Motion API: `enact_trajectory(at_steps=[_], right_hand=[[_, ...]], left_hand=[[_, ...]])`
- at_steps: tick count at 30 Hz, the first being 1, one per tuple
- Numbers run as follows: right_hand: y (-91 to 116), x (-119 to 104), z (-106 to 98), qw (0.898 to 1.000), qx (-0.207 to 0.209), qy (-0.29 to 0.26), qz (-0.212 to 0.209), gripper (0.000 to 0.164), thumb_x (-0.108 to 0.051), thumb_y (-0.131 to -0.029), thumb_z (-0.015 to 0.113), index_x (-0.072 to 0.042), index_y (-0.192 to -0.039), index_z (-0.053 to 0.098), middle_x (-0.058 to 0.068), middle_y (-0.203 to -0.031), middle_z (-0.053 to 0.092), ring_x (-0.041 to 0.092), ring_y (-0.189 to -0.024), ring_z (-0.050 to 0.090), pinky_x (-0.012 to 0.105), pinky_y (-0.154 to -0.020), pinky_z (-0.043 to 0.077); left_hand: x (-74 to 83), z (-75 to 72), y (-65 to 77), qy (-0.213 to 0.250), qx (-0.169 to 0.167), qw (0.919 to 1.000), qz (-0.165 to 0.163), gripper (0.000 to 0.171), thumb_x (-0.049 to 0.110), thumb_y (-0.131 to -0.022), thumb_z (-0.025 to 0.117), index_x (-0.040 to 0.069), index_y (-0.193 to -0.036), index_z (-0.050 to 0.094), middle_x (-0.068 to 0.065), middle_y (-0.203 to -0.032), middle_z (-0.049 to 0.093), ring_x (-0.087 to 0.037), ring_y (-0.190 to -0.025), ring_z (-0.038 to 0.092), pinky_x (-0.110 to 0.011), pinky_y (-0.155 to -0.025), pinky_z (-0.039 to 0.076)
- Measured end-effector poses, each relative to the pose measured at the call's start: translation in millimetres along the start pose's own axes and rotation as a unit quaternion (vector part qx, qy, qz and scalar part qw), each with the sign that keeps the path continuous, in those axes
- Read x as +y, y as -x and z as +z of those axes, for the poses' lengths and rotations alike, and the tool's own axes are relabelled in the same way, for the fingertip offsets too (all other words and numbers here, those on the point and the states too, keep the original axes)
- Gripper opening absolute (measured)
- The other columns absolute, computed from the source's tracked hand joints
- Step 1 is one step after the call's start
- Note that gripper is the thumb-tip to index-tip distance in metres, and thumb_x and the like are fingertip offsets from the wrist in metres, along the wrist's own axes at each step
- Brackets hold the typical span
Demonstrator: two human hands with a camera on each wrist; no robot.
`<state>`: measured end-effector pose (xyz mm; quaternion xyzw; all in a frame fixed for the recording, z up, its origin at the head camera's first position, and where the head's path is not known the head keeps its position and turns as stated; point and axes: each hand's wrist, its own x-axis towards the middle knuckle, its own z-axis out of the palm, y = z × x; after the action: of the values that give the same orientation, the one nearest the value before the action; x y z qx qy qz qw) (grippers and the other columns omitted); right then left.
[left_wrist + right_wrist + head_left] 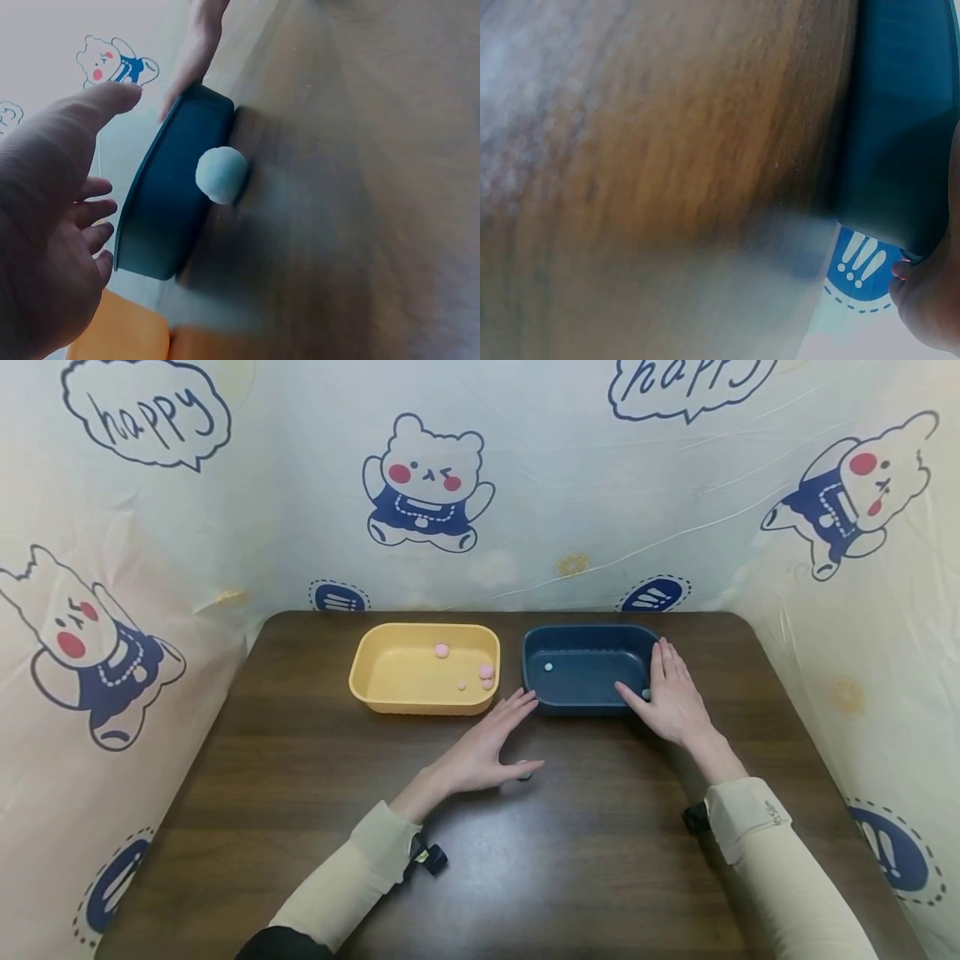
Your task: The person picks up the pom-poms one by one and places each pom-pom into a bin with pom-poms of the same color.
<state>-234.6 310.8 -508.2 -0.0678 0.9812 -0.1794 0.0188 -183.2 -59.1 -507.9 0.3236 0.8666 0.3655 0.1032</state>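
Observation:
My left hand (483,752) has its fingers straight and spread beside the front left corner of the blue tray (577,711). Under its thumb tip, a pale ball (525,775) shows partly hidden on the table; the left wrist view has this pale ball (223,175) before the tray's side wall, apart from the fingers. My right hand (678,702) rests at the tray's right end, straight fingers along the right rim and thumb over the front part. Inside the tray are a small pale blue ball (548,667) and another pale blue ball (647,693) near the right thumb.
To the left of the blue tray stands a yellow tray (382,702) with several pink balls, such as a larger pink ball (442,650). Both trays sit toward the back of the brown wooden table (300,777). A printed curtain (525,485) hangs behind and around it.

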Motion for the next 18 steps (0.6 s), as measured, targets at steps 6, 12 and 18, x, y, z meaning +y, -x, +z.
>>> enact_trajectory(at_steps=[6, 12, 18], right_hand=[[-0.1, 0.0, -0.5, 1.000, -0.002, 0.000, 0.000, 0.113, -0.073, -0.108, 0.044, 0.007, -0.172, -0.004, 0.028, -0.184, -0.007, 0.050, -0.172, 0.002, 0.066, -0.140, 0.009], [0.1, 0.2, -0.4, 1.000, -0.005, 0.001, 0.003, 0.113, -0.073, -0.108, 0.044, 0.006, -0.172, -0.004, 0.027, -0.184, -0.009, 0.050, -0.172, 0.002, 0.066, -0.140, 0.009], [0.3, -0.6, -0.6, 1.000, -0.005, 0.000, 0.003, 0.113, -0.073, -0.108, 0.044, 0.006, -0.172, -0.004, 0.027, -0.184, -0.008, 0.050, -0.172, 0.002, 0.066, -0.140, 0.009]], left_hand=[[-8.1, 2.7, 13.2, 0.004, -0.033, 0.9994, -0.010, 0.098, 0.053, -0.099, 0.078, 0.018, -0.176, 0.028, 0.007, -0.187, 0.017, -0.019, -0.176, 0.010, -0.053, -0.141, 0.022], [-16.2, 6.0, 20.0, -0.008, -0.069, 0.9975, -0.015, 0.106, 0.063, -0.096, 0.076, 0.017, -0.177, 0.025, 0.003, -0.187, 0.016, -0.023, -0.176, 0.009, -0.055, -0.141, 0.019], [-18.9, 11.0, 22.1, -0.030, -0.092, 0.9953, -0.007, 0.100, 0.056, -0.100, 0.076, 0.011, -0.175, 0.028, -0.007, -0.186, 0.023, -0.023, -0.175, 0.013, -0.046, -0.143, 0.016]])
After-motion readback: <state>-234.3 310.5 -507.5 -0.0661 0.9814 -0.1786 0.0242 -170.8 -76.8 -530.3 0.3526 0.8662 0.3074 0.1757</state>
